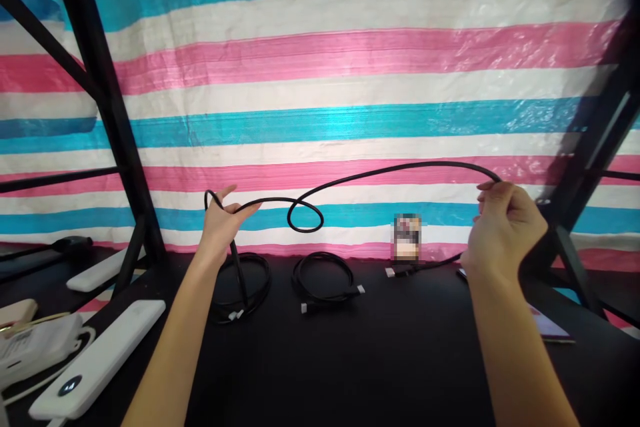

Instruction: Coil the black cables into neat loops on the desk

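A black cable (410, 165) is stretched in the air between my two hands, with a small loop near its middle. My left hand (220, 227) holds it across the thumb and fingers, some of which are spread. From that hand a length of cable hangs toward a coiled black cable (269, 280) on the desk. My right hand (505, 233) pinches the other side of the cable, thumb against fingers. Below and left of it a plug with a pale metal tip (391, 273) shows at a cable end. Another coiled black cable (351, 275) with two pale-tipped ends lies mid-desk.
On the left lie a long white device (107, 353) with a round dark display, a white adapter with a cord (43, 343) and another white bar (100, 271). Black frame posts (107, 100) flank the dark desk (345, 367). A striped sheet (340, 93) hangs behind. A flat purple item (553, 328) lies right.
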A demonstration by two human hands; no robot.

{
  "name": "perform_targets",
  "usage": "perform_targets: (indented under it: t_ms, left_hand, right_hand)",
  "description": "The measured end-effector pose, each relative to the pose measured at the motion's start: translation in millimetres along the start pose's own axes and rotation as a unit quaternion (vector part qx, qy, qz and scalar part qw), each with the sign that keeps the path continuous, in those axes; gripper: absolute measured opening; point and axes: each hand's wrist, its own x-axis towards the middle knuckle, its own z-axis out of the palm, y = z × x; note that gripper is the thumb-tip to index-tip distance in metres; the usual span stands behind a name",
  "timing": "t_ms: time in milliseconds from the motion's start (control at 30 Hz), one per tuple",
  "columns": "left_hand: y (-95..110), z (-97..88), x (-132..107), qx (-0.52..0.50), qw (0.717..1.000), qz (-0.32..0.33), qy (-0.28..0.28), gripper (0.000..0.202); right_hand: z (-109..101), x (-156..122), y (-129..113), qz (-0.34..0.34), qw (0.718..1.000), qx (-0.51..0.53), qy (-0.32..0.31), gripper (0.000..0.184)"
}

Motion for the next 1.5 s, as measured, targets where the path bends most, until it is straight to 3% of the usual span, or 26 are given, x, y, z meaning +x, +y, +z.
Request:
perform_targets:
  t_ms: [167,367,533,733,900,1067,1333,1500]
  left_hand:
    - [-1,-13.6,7,0.017,0.999,-0.017,0.048,0.087]
    - [6,-33.7,7,0.048,0.998,-0.028,-0.037,0.081]
    - [12,-29.9,1,0.026,0.994,0.028,-0.1,0.073]
    - [20,-11.2,-12,-0.001,0.987,0.04,-0.155,0.075]
    - [28,13.2,-30,-0.036,0.987,0.079,-0.133,0.067]
    - [36,35.0,-51,-0.109,0.983,0.052,-0.138,0.064]
    - [30,47.8,-57,-0.183,0.977,-0.003,-0.106,0.058]
    - [28,48.1,-56,-0.114,0.984,0.042,-0.127,0.052]
  right_hand:
    - [-4,3,-4,0.045,0.994,0.075,0.067,0.051]
    - [-15,10,-1,0.058,0.996,0.038,0.049,0.051]
    - [-10,6,2,0.086,0.99,0.084,-0.068,0.044]
    - [-2,-7,-6,0.077,0.96,0.131,-0.236,0.036]
    - [13,-33,-32,0.068,0.915,0.101,-0.385,0.038]
    - [28,-61,-51,0.048,0.882,0.134,-0.45,0.034]
    - [23,-66,-62,0.16,0.806,0.155,-0.549,0.032]
    - [16,-57,-72,0.13,0.825,0.138,-0.532,0.031]
